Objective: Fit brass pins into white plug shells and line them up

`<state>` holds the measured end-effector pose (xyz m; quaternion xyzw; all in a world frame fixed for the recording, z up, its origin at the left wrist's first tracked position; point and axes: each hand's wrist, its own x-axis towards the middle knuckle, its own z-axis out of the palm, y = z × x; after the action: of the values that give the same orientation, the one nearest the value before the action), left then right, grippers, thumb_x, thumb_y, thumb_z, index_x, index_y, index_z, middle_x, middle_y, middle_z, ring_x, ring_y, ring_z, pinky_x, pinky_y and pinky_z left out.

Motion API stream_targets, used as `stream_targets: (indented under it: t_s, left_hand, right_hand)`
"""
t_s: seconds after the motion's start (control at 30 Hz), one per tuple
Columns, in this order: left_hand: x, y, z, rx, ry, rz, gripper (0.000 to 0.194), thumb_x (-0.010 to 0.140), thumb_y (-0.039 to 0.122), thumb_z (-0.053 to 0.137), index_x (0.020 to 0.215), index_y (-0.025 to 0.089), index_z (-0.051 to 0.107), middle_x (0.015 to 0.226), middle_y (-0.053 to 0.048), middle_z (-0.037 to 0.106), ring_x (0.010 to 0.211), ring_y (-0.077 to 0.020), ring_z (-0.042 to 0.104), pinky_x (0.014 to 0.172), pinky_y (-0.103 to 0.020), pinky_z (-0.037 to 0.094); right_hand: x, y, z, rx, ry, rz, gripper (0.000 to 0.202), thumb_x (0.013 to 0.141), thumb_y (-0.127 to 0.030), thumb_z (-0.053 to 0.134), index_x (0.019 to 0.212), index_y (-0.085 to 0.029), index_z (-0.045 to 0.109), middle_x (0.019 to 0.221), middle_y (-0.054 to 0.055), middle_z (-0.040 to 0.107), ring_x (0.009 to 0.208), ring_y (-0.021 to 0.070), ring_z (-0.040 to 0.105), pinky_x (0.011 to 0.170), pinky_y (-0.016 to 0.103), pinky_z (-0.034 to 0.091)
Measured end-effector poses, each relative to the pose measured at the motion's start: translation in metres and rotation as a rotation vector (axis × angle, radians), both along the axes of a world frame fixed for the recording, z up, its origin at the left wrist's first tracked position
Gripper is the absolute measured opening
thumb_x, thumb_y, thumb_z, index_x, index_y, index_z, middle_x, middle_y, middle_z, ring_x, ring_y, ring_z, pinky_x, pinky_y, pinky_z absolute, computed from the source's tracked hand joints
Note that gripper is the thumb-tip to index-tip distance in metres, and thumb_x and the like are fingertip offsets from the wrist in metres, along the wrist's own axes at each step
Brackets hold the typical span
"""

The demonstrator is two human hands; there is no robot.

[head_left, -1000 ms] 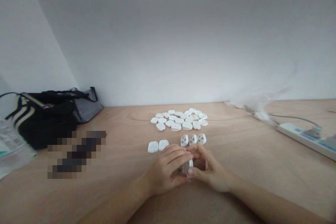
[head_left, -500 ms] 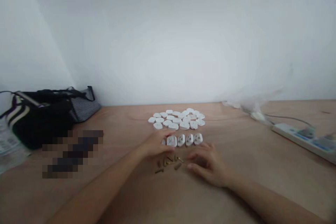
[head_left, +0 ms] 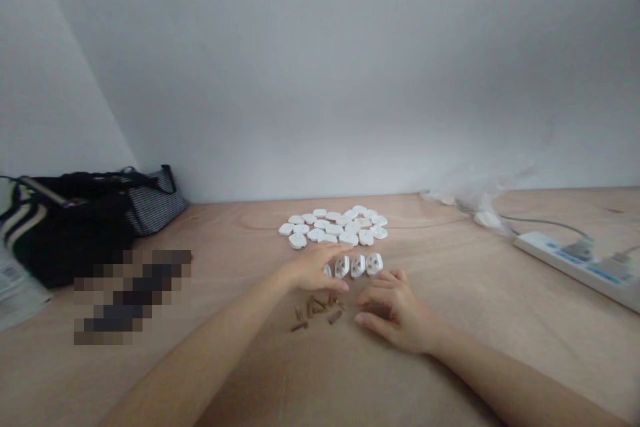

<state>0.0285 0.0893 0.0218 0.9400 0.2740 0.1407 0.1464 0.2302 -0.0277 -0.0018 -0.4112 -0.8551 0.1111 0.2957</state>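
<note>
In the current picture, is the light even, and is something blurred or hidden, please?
Head view: uneven light, with the wall brightest low near the middle and greyer above; head view: a soft shadow under the right hand; head view: brass-coloured pieces lack crisp detail; head view: a pixelated patch at left conceals what it covers.

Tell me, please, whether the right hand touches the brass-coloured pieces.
Apart. The head view shows bare table between the right hand and the nearest brass-coloured piece.
</note>
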Motion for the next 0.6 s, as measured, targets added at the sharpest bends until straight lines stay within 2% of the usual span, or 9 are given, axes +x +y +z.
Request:
stream_targets:
  t_s: [0.1,0.2,0.27,0.37,0.43,0.53,0.6]
  left_hand:
    - [0.008,-0.002,-0.001,-0.010,-0.028,0.018,0.059,0.070,0.036,0.071,0.124,0.022,0.051,0.121,-0.007,0.059,0.109,-0.0267,0.053,0.093,-0.036,0.039]
    - [0.005,-0.016,0.002,0.014,-0.073,0.059,0.047,0.074,0.034,0.067,0.118,0.020,0.056,0.116,-0.007,0.061,0.105,-0.0248,0.054,0.092,-0.035,0.039]
    - [0.001,-0.032,0.004,0.023,-0.123,0.085,0.045,0.074,0.037,0.067,0.115,0.019,0.057,0.112,-0.008,0.062,0.102,-0.0236,0.055,0.090,-0.034,0.041]
    - [-0.002,-0.060,0.004,-0.022,-0.303,0.088,0.040,0.073,0.036,0.070,0.107,0.018,0.060,0.105,-0.007,0.064,0.092,-0.0199,0.059,0.082,-0.030,0.045]
    - [0.001,-0.077,-0.001,-0.050,-0.366,0.080,0.039,0.069,0.036,0.073,0.100,0.016,0.062,0.101,-0.007,0.065,0.088,-0.0193,0.060,0.078,-0.028,0.047]
    - [0.006,-0.094,-0.009,-0.048,-0.459,0.098,0.037,0.065,0.035,0.076,0.093,0.016,0.062,0.102,-0.008,0.064,0.092,-0.0208,0.060,0.081,-0.029,0.047]
    - [0.008,-0.100,-0.014,-0.044,-0.479,0.104,0.037,0.067,0.034,0.075,0.096,0.017,0.060,0.103,-0.008,0.063,0.092,-0.0204,0.060,0.082,-0.029,0.046]
  right_hand:
    - [0.003,0.003,0.000,0.006,-0.010,-0.007,0.010,0.081,-0.031,0.058,0.082,-0.022,0.061,0.082,0.002,0.066,0.085,0.0203,0.053,0.078,0.035,0.028]
    - [0.007,0.005,-0.002,0.009,-0.009,-0.018,0.011,0.082,-0.031,0.057,0.080,-0.021,0.061,0.081,0.001,0.066,0.085,0.0200,0.053,0.078,0.035,0.028]
    - [0.009,0.007,-0.003,0.011,-0.010,-0.024,0.011,0.082,-0.031,0.057,0.080,-0.021,0.061,0.081,0.001,0.066,0.086,0.0202,0.054,0.078,0.035,0.027]
    - [0.011,0.009,-0.003,0.011,-0.013,-0.034,0.014,0.084,-0.033,0.053,0.078,-0.022,0.061,0.082,0.002,0.066,0.086,0.0201,0.054,0.078,0.035,0.026]
    - [0.012,0.010,-0.003,0.016,-0.010,-0.053,0.019,0.087,-0.032,0.049,0.076,-0.021,0.060,0.080,0.001,0.066,0.084,0.0190,0.054,0.077,0.035,0.025]
    - [0.013,0.012,-0.002,0.025,-0.016,-0.111,0.031,0.092,-0.029,0.040,0.068,-0.019,0.057,0.071,0.000,0.064,0.077,0.0162,0.055,0.076,0.033,0.025]
    - [0.013,0.013,-0.003,0.022,-0.020,-0.150,0.035,0.093,-0.029,0.037,0.064,-0.018,0.055,0.066,-0.001,0.062,0.073,0.0151,0.054,0.075,0.033,0.025]
